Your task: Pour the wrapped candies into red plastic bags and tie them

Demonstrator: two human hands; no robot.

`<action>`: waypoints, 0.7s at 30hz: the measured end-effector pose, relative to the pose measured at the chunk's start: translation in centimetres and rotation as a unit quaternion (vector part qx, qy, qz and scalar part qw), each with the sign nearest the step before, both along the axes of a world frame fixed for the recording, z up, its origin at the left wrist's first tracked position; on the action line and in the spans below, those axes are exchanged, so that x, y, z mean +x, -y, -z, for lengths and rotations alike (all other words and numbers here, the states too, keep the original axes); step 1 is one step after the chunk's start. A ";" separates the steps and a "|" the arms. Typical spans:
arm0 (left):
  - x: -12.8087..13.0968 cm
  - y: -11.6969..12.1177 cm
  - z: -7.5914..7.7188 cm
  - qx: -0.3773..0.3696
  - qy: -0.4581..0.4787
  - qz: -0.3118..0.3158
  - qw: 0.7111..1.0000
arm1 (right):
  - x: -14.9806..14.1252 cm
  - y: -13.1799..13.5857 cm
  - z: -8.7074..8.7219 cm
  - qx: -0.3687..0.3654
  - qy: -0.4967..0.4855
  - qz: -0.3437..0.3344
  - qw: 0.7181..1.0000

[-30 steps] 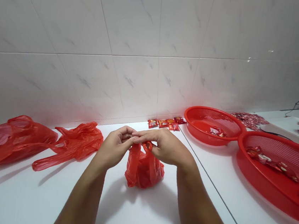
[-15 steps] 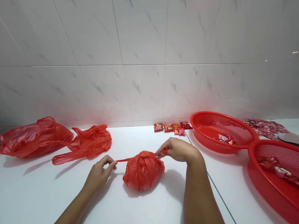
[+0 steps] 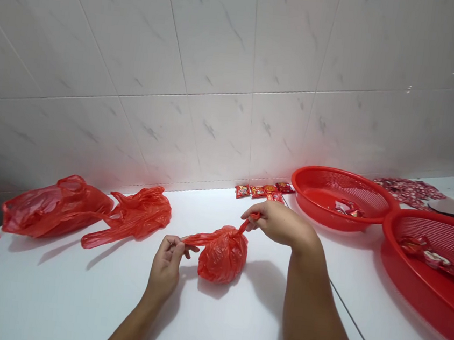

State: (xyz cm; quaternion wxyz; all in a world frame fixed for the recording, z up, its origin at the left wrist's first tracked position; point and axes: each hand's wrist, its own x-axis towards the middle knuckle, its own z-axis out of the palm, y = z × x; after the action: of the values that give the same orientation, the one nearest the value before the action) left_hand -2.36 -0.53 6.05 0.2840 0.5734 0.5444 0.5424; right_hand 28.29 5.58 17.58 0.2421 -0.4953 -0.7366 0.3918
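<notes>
A small filled red plastic bag (image 3: 221, 256) sits on the white table (image 3: 76, 295) in front of me. Its two handle ends are pulled out sideways from a knot on top. My left hand (image 3: 168, 264) pinches the left handle end, fingers closed on it. My right hand (image 3: 278, 223) pinches the right handle end, just above and right of the bag. Both handles are stretched taut.
Two more red plastic bags (image 3: 56, 207) (image 3: 136, 215) lie at the left near the tiled wall. Small red packets (image 3: 263, 191) line the wall. Two red mesh baskets (image 3: 343, 182) (image 3: 422, 277) with a few packets stand at the right. More packets (image 3: 405, 190) lie behind them.
My hands went from meeting above the bag to pulling apart, drawing its handles sideways into a knot. The bag top closed and the bag shifted slightly right.
</notes>
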 end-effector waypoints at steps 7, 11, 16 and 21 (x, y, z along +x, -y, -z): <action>1.6 1.7 1.0 0.229 -0.024 0.046 0.972 | -6.4 1.6 -0.3 0.100 0.054 -0.145 0.983; 0.1 1.2 1.6 0.347 -0.052 0.046 0.935 | -8.8 2.5 -0.2 0.118 0.077 -0.186 0.972; -0.8 1.1 1.6 0.398 -0.096 0.013 0.912 | -8.4 3.4 -0.8 0.132 0.055 -0.150 0.978; -0.9 1.5 1.0 0.427 -0.142 -0.004 0.893 | -10.2 4.1 -0.7 0.141 0.044 -0.307 0.940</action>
State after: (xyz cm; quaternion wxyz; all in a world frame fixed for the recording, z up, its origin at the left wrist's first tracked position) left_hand -3.29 -2.07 5.02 -0.0704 0.7085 0.2973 0.6361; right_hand 18.14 1.52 18.31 0.1450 -0.2228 -0.9102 0.3175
